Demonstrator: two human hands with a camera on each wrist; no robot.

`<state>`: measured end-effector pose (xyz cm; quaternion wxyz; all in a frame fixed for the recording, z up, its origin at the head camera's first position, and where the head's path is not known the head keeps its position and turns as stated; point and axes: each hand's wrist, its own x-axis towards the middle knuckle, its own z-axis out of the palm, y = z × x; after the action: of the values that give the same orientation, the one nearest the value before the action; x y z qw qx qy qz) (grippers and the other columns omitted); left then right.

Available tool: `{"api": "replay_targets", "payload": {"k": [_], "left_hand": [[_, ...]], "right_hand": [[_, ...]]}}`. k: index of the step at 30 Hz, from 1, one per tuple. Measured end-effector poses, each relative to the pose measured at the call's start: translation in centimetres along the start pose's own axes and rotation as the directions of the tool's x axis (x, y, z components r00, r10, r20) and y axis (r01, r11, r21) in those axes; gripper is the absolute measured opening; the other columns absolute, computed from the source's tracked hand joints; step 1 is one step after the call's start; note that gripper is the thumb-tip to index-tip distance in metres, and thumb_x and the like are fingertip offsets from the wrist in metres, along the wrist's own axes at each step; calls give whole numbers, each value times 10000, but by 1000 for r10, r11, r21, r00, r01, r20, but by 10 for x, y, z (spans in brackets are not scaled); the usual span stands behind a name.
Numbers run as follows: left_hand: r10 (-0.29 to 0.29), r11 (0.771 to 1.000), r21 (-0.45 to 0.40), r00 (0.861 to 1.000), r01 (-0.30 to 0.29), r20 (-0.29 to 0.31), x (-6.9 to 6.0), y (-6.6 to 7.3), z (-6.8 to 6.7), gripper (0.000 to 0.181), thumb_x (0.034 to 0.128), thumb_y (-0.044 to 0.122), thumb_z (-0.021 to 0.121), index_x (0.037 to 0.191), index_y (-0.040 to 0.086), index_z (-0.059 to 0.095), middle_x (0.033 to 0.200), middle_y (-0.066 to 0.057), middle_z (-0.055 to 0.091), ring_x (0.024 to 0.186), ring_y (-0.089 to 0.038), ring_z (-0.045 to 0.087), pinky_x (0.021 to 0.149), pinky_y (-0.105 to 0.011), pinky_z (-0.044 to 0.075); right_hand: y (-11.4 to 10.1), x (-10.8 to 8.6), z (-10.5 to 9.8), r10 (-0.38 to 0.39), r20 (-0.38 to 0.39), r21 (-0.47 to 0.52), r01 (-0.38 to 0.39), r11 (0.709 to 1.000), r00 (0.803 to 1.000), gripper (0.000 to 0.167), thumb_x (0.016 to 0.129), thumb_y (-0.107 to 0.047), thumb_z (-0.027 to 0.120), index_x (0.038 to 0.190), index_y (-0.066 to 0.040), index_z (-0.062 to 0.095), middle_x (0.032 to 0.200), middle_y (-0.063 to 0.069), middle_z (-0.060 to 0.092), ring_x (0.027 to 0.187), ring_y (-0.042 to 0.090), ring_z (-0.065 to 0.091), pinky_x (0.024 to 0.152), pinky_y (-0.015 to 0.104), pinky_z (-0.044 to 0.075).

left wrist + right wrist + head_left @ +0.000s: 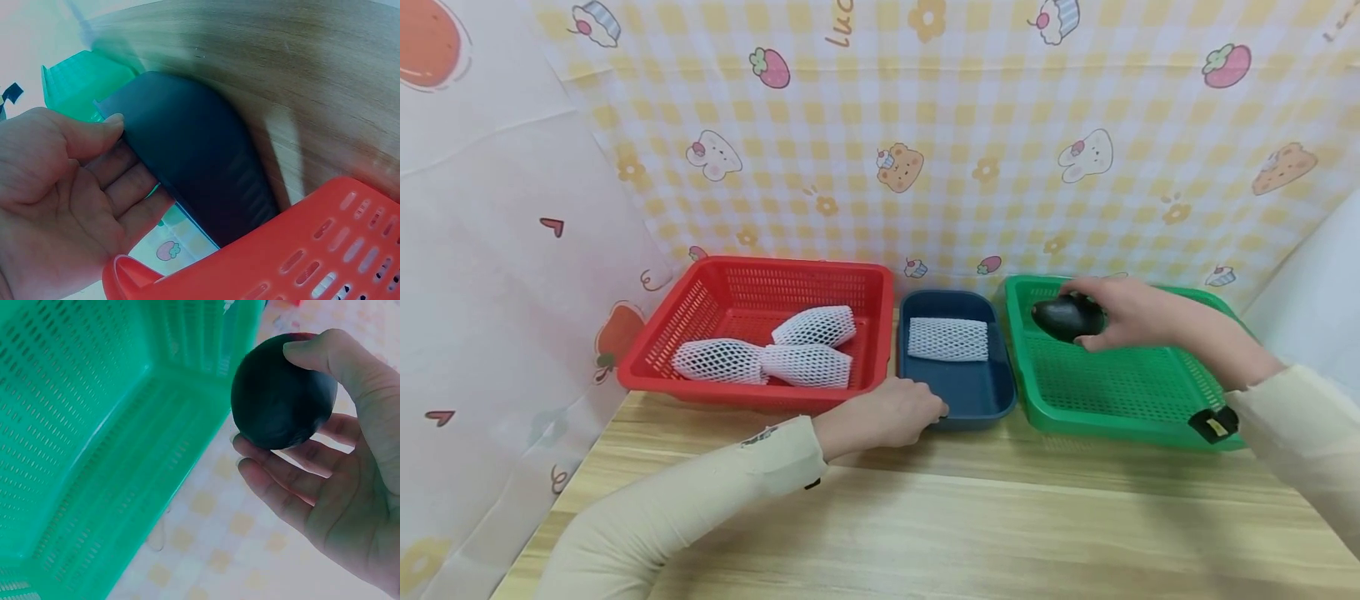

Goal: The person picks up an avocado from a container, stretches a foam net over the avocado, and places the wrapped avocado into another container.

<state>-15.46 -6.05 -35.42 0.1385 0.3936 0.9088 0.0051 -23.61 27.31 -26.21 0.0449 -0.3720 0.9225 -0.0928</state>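
My right hand [1123, 312] holds a dark, glossy oval fruit [1069, 318] above the back part of the green basket [1120, 429]. In the right wrist view the thumb presses one side of the fruit [281, 394] and the fingers curl under it. The left hand [891, 414] pinches the near rim of a dark blue tray [958, 392]; in the left wrist view its thumb and fingers lie on either side of that rim. Inside the tray lies a white foam net sleeve [947, 339], flattened.
To the left a red basket [760, 398] holds several white foam net sleeves [722, 361]; whether anything is inside them I cannot tell. All three containers stand in a row on a wooden table [925, 525], before a yellow checked cloth [925, 108].
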Motion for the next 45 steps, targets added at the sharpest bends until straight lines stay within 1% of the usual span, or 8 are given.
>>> {"api": "replay_targets", "payload": {"k": [3, 7, 15, 27, 31, 35, 40, 45], "left_hand": [[0, 1000, -2, 1000, 0, 1, 0, 0, 0, 528, 844, 159, 843, 1346, 188, 683, 1161, 6, 711, 939, -142, 658, 790, -268, 565], [3, 1000, -5, 1000, -3, -2, 0, -1, 0, 527, 841, 160, 844, 1343, 187, 685, 1153, 6, 714, 935, -139, 663, 790, -268, 566], [7, 1000, -7, 1000, -7, -2, -2, 0, -2, 539, 832, 164, 852, 1344, 186, 684, 1153, 8, 713, 930, -139, 665, 789, -261, 565], [20, 1000, -5, 1000, -20, -21, -3, -2, 0, 522, 838, 163, 848, 1335, 185, 691, 1154, 14, 716, 928, -136, 676, 783, -254, 564], [19, 1000, -2, 999, -19, -26, -2, -1, 0, 495, 847, 162, 841, 1321, 181, 700, 1127, 10, 723, 898, -133, 680, 775, -267, 570], [19, 1000, -15, 999, -20, -29, -1, -1, 1, 441, 860, 160, 831, 1286, 172, 719, 1039, 9, 727, 808, -118, 654, 731, -257, 569], [17, 999, -43, 1000, -18, -21, 0, -3, 1, 422, 867, 164, 826, 1275, 156, 719, 952, 11, 707, 736, -109, 604, 675, -215, 535], [1, 999, -48, 1000, -2, -8, 0, -2, 0, 446, 870, 171, 821, 1301, 169, 707, 991, 7, 707, 751, -117, 595, 679, -216, 531]], "right_hand": [[-11, 2, 1, -24, -26, -19, 23, 1000, 999, 628, 785, -142, 862, 1308, 1, 547, 1118, 135, 664, 822, 191, 606, 687, 394, 519], [-28, 5, 3, -26, -34, -17, 25, 1000, 999, 638, 788, -133, 853, 1329, -13, 537, 1162, 160, 655, 880, 231, 640, 716, 417, 543], [-53, 9, 9, -75, -32, -8, 75, 997, 997, 632, 776, -149, 872, 1314, -43, 558, 1172, 100, 649, 924, 212, 635, 746, 407, 554], [-88, 3, 25, -141, -29, -13, 140, 990, 990, 663, 791, -262, 886, 1335, -42, 578, 1211, 84, 654, 946, 197, 653, 738, 375, 563], [-99, -2, 33, -159, -4, -18, 159, 987, 987, 676, 800, -291, 878, 1347, -35, 573, 1234, 100, 655, 945, 199, 662, 719, 357, 565], [-109, -7, 43, -166, 30, -3, 166, 986, 986, 676, 812, -309, 864, 1358, -45, 565, 1233, 102, 653, 927, 194, 664, 708, 355, 565], [-121, -10, 54, -155, 101, 19, 154, 988, 983, 660, 828, -347, 846, 1352, -53, 572, 1191, 60, 650, 867, 139, 649, 704, 338, 560], [-129, -11, 63, -141, 173, 46, 135, 990, 975, 651, 827, -377, 843, 1345, -80, 582, 1149, 18, 646, 835, 99, 626, 701, 325, 551]]}}
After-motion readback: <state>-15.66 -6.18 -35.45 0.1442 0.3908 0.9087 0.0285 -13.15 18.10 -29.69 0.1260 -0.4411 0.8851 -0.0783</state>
